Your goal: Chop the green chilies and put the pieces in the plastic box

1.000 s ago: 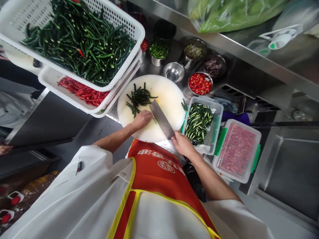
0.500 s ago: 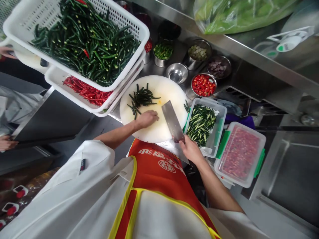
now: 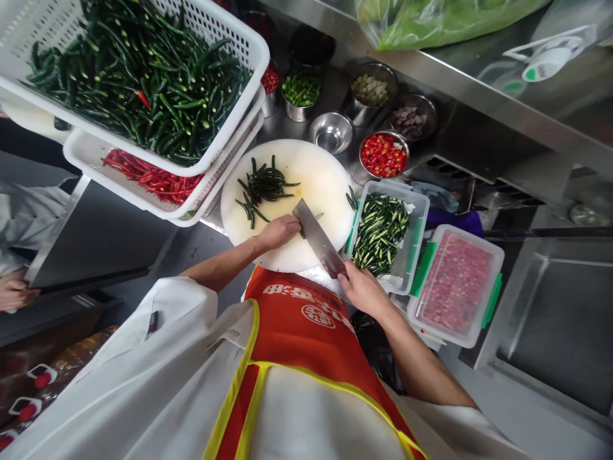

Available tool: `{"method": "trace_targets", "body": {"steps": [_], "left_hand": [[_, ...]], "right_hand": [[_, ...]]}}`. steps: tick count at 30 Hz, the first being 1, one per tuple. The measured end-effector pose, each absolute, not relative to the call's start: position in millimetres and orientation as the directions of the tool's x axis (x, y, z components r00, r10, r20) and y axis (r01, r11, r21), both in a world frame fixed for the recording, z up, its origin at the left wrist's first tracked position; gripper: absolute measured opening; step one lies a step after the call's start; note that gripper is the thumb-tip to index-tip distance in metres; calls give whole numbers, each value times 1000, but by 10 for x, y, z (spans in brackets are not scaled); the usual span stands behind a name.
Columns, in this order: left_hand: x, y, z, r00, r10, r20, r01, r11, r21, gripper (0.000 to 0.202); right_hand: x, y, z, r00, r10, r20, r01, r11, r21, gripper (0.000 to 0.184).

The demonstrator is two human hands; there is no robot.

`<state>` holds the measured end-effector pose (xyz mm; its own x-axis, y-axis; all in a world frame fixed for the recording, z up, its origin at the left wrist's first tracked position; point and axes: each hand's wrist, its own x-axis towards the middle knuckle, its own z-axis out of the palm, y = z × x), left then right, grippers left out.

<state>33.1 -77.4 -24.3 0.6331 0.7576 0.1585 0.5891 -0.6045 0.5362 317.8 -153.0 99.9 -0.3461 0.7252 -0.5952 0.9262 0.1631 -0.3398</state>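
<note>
A round white cutting board (image 3: pixel 322 179) carries a small pile of green chilies (image 3: pixel 263 187) at its far left. My left hand (image 3: pixel 279 231) rests on the board with its fingers curled over a green chili beside the blade. My right hand (image 3: pixel 363 290) grips the handle of a cleaver (image 3: pixel 317 237), whose blade lies against the left fingers. A clear tub of cut green chilies (image 3: pixel 383 231) stands just right of the board.
A white basket of green chilies (image 3: pixel 129 70) sits stacked on a basket of red chilies (image 3: pixel 153 181) at the left. Metal bowls hold chopped red chilies (image 3: pixel 383 155) and other ingredients. A tub of minced meat (image 3: pixel 453 284) lies at the right. Another person's hand (image 3: pixel 14 295) shows at far left.
The cleaver swung away to the right, then came back against my left hand's fingers. My left hand stayed on the board.
</note>
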Motion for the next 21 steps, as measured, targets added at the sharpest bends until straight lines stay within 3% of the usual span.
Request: {"method": "trace_targets", "body": {"steps": [7, 11, 16, 21], "left_hand": [[318, -842, -293, 626, 758, 183, 596, -617, 514, 32], [364, -863, -302, 610, 766, 201, 605, -614, 507, 32], [241, -861, -190, 565, 798, 211, 632, -583, 511, 28], [-359, -751, 17, 455, 887, 74, 827, -452, 335, 19]], "right_hand": [[3233, -1476, 1096, -361, 662, -656, 924, 160, -348, 20], [3028, -1443, 839, -339, 710, -617, 935, 182, -304, 23], [2995, -1441, 716, -344, 763, -547, 921, 161, -355, 19], [3185, -1569, 873, -406, 732, -548, 891, 183, -415, 17]]}}
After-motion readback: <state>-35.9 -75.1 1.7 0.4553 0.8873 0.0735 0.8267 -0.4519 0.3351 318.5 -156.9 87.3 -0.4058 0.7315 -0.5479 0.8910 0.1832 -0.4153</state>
